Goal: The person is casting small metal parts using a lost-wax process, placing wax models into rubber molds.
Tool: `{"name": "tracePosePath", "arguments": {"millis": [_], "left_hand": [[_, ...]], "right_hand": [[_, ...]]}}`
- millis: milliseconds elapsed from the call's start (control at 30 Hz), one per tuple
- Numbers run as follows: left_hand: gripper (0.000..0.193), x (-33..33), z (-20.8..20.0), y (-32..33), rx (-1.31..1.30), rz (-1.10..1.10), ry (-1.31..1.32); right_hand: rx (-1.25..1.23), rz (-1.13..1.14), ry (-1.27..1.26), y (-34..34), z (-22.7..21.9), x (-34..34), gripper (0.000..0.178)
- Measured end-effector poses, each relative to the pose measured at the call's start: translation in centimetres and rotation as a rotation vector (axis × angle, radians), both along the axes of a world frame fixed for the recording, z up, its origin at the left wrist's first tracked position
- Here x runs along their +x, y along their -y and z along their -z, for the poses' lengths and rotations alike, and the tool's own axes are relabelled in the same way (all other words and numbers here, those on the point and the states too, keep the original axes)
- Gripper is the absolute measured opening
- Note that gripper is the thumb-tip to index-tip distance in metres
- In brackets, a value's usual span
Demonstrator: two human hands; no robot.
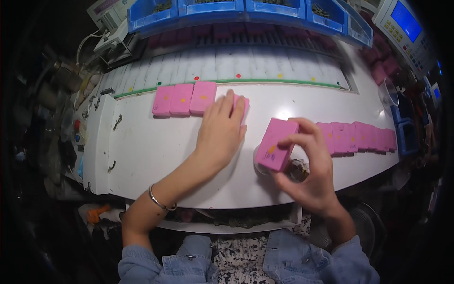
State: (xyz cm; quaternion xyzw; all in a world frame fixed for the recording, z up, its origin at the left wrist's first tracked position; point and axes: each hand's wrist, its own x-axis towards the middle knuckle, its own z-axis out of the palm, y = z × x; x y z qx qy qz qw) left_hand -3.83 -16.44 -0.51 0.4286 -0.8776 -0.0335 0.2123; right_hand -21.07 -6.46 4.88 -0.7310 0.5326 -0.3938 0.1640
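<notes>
My right hand (309,165) grips a pink rectangular block (274,137) between thumb and fingers, tilted above the white table. This block carries a small yellow mark and dark handwriting. Below it, partly covered, is a round clear container (259,163); a small dark shiny thing beside it is hard to make out. My left hand (218,135) reaches farther up the table, its fingers over another pink block (244,105) that they mostly hide. Just left of that hand, several pink blocks (181,99) lie side by side in a row, each with a yellow mark.
At the right, several more pink blocks (350,137) form an overlapping row. A white slotted rack (227,66) with a green front edge and coloured dots spans the back. Blue bins (213,8) stand above it. A keypad device with a blue screen (405,20) is at far right.
</notes>
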Motion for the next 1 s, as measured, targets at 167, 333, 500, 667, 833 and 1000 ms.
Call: {"name": "tracePosePath", "arguments": {"millis": [167,333,500,667,833,1000], "left_hand": [[0.052,-0.1,-1.4,-3.1,0.186,-0.050,-0.152],[0.051,2.6,-2.4,-4.2,0.681,-0.090,-0.658],[0.050,3.4,-2.5,-6.6,1.159,-0.035,-1.279],[0.049,2.5,-3.9,-8.7,1.292,0.037,-1.333],[0.045,1.7,-4.1,-10.3,1.562,0.052,-1.252],[0.046,0.7,-3.4,-12.0,1.512,-0.014,-1.391]], "right_hand": [[0.162,0.106,0.150,3.2,2.2,-2.0,0.036],[0.329,0.096,0.073,3.2,2.5,-2.9,0.034],[0.053,-0.080,-0.014,0.6,-0.1,0.9,0.059],[0.025,-0.235,-0.001,-1.2,0.2,4.0,0.080],[-0.175,-0.183,-0.047,-2.3,1.5,4.8,0.073],[-0.232,-0.089,-0.041,-3.5,2.3,4.6,0.071]]}}
